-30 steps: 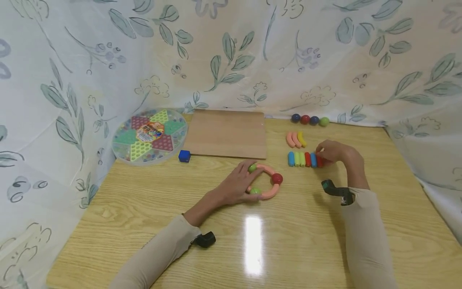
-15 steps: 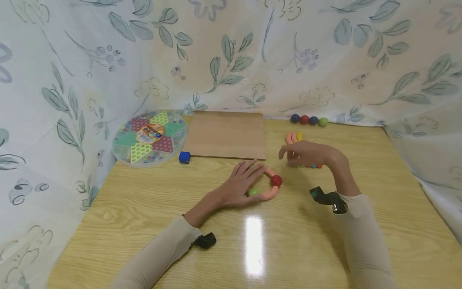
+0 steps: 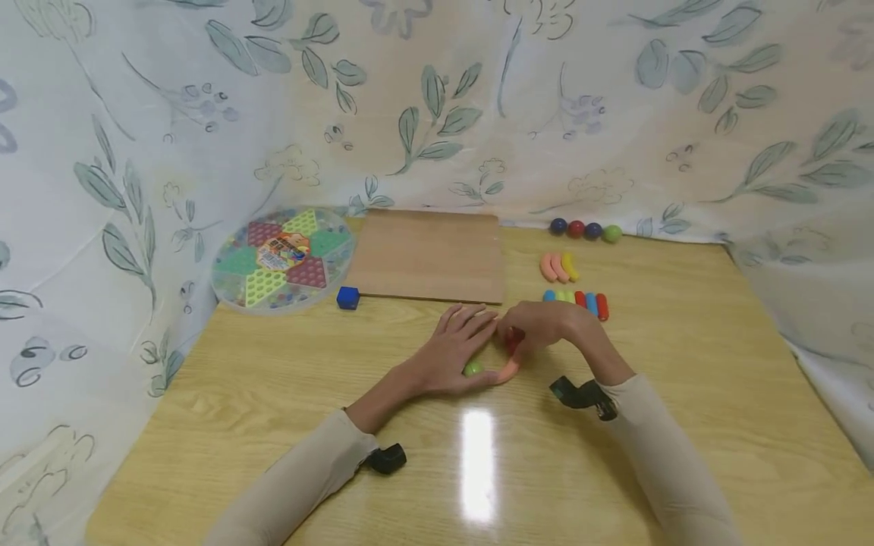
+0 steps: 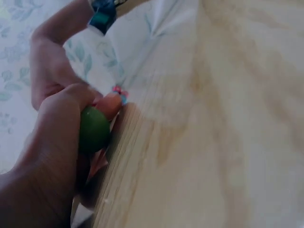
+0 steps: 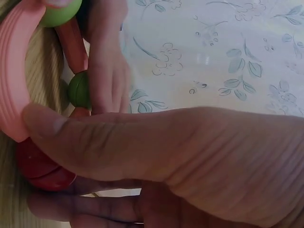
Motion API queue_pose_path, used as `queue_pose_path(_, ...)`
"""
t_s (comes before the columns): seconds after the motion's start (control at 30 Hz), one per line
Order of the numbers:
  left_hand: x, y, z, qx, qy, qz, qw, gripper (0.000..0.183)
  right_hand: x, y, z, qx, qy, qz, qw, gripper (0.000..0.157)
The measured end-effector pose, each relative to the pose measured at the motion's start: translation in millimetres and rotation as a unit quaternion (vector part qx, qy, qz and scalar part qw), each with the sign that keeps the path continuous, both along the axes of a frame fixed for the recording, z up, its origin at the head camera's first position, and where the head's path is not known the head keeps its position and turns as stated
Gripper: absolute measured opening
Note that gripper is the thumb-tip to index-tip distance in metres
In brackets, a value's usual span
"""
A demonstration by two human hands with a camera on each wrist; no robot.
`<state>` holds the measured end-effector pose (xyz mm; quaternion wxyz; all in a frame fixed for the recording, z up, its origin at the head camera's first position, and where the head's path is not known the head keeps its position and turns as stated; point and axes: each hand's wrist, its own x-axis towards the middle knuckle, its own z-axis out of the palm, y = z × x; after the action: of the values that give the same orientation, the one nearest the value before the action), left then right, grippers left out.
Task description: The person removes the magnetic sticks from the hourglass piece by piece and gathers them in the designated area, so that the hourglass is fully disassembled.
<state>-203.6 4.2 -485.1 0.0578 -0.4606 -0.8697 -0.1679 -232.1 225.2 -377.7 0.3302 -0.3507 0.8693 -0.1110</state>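
Observation:
A toy ring of curved pink rods [image 3: 508, 371] and balls lies on the wooden table in front of both hands. My left hand [image 3: 459, 351] holds it from the left, fingers over the far side and thumb along the near side, beside a green ball [image 3: 473, 368]. My right hand [image 3: 539, 324] grips the ring at its red ball [image 5: 42, 166]; in the right wrist view the thumb lies over the joint with the pink rod and the fingers are behind. Another green ball [image 5: 80, 89] shows by the left hand's fingers. In the left wrist view, a green ball [image 4: 94, 130] sits under the left hand.
Behind the right hand lie short coloured rods [image 3: 592, 305], curved pink and yellow rods [image 3: 558, 268] and a row of balls [image 3: 585, 229]. A wooden board [image 3: 430, 256], a blue cube [image 3: 347, 298] and a round star-patterned game board [image 3: 283, 259] stand farther left.
My right hand has moved left and toward me, from the row of short rods to the ring, and now grips it at the red ball. My left hand has stayed on the ring.

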Motion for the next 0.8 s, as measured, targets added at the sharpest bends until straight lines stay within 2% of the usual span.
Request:
queue_pose_path(0.23, 14.1, 6.9, -3.2, -0.045, -0.028, 0.021, 0.9983, 0.088, -0.4, -1.9, -2.3, -0.002, -0.011, 0.013, 1.000, 0.010)
queue_pose_path(0.4, 13.2, 9.3, -2.1, -0.061, -0.014, 0.028, 0.9976, 0.085, -2.4, -0.7, -2.7, -0.006, -0.013, 0.019, 1.000, 0.002)
queue_pose_path(0.5, 11.5, 8.8, -1.2, -0.063, -0.010, 0.023, 0.9977, 0.085, -3.4, 0.5, -3.0, -0.003, -0.012, 0.027, 1.000, 0.009)
queue_pose_path(0.6, 11.4, 7.6, 0.2, -0.059, -0.023, 0.013, 0.9979, 0.085, -3.3, 1.5, -2.0, -0.001, -0.027, 0.031, 0.999, 0.015)
queue_pose_path(0.8, 11.8, 8.0, 3.5, -0.049, -0.033, 0.012, 0.9982, 0.086, -3.2, 5.5, 1.4, -0.005, -0.064, 0.037, 0.997, 0.017)
